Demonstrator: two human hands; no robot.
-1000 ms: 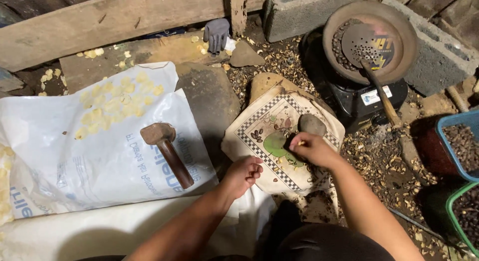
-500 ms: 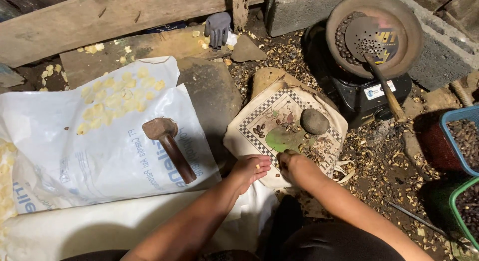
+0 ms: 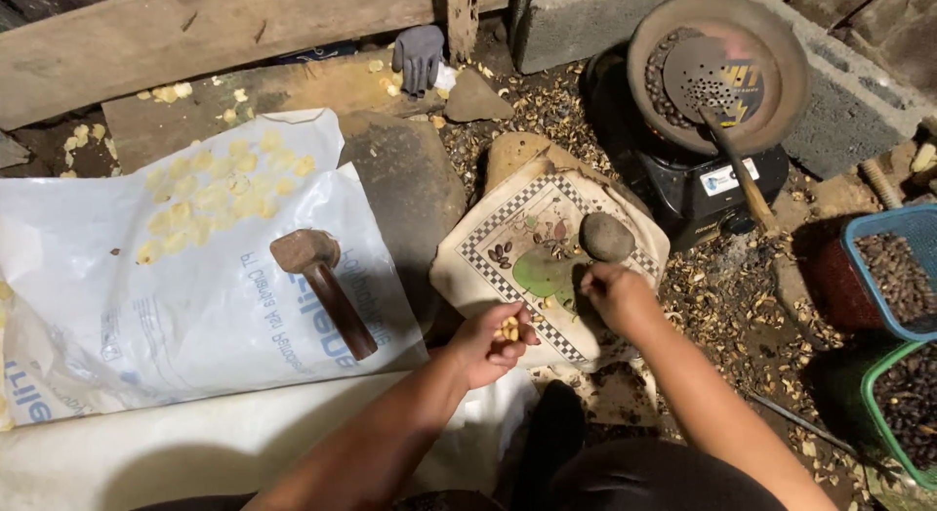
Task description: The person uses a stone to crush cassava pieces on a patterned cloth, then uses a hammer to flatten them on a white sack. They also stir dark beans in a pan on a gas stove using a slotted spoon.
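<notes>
Lowest in the frame, the two forearms reach up from the bottom edge. The left hand, near the centre, is cupped with its fingers curled around a few pale yellow kernels. Just right of it, the right hand pinches something small on the patterned cloth; what its fingertips grip is too small to tell. Touching distance above that hand, a grey stone rests on the same cloth.

Judging from this, shelling is under way: kernels are being picked off the cloth and gathered in the left palm. The next move would call for a careful pinch so no shell scraps come along, and a steady cupped palm.

Left of centre, a hammer lies on a white plastic sack, with more kernels spread at its upper part. At the upper right, a pan with a perforated ladle sits on a black burner; baskets of dark nuts stand at the right edge.
</notes>
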